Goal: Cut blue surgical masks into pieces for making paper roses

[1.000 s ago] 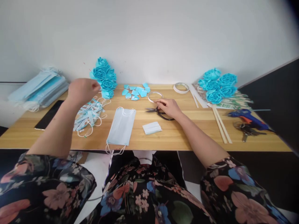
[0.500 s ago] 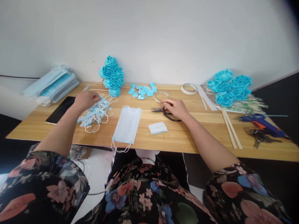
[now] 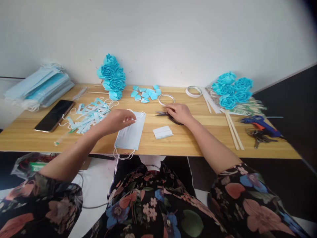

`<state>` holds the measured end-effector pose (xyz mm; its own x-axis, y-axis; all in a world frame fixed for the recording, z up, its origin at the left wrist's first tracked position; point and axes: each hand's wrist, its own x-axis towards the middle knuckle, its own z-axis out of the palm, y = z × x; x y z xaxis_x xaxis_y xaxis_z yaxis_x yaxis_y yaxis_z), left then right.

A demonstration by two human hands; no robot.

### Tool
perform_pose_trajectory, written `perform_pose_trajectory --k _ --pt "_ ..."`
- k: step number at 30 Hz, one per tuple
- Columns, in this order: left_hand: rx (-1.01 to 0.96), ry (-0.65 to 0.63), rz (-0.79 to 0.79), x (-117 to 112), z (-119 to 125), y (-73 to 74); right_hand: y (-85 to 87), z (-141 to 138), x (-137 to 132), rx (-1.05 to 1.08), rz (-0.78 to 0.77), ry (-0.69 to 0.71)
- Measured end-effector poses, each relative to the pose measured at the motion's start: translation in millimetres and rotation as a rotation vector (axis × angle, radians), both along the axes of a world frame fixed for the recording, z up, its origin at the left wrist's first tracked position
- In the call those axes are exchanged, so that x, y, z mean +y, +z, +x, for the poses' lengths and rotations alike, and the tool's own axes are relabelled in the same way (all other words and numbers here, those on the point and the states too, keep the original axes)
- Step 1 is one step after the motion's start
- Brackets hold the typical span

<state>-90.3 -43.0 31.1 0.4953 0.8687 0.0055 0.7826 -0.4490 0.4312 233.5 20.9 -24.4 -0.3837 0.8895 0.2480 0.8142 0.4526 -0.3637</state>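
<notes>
Let the small folded white piece (image 3: 162, 132) be our clock's hub, with the far edge of the bench (image 3: 153, 147) at twelve. Our two hands are apart. The right hand (image 3: 180, 112), just past the hub towards one o'clock, is closed round the handles of the scissors (image 3: 162, 113). The left hand (image 3: 119, 119) hangs over a flat face mask (image 3: 131, 137) at nine, its fingers loosely curled and nothing seen in its grip; we cannot tell whether it touches the mask.

We judge the work well under way but unfinished. Done: blue flowers (image 3: 108, 71) stand bunched near eleven, more made-up flowers (image 3: 226, 89) lie at two, and cut blue pieces (image 3: 154, 96) are spread close to twelve, apart from any flower. The heap of trimmed strips and loops (image 3: 90, 117) at ten suggests several masks have been cut up. Left: the mask at nine is whole, loops on, and a thick stack of masks (image 3: 37, 87) lies uncut farther out at ten.
</notes>
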Motion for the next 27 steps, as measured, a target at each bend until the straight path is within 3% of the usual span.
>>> perform_pose_trajectory --k 5,10,14,18,20,23,27 --pt "-0.037 -0.159 -0.013 -4 50 -10.3 1.6 -7 -4 -0.181 0.086 0.027" --pt "0.054 -0.206 0.036 2 94 -27.1 6.2 -6 -12 -0.27 0.116 0.007" --pt "0.013 -0.203 0.037 5 106 -36.2 8.8 18 -26 -0.362 0.105 -0.025" --pt "-0.096 -0.252 -0.041 4 108 -35.5 10.8 51 -32 -0.333 0.069 -0.099" --pt "-0.168 -0.224 -0.076 7 107 -33.7 13.5 58 -29 -0.21 0.031 -0.158" --pt "-0.363 -0.133 -0.123 21 104 -33.2 20.3 51 -21 0.19 -0.045 -0.207" --pt "-0.76 0.038 -0.214 45 96 -38.3 29.1 16 -11 0.614 -0.254 -0.052"
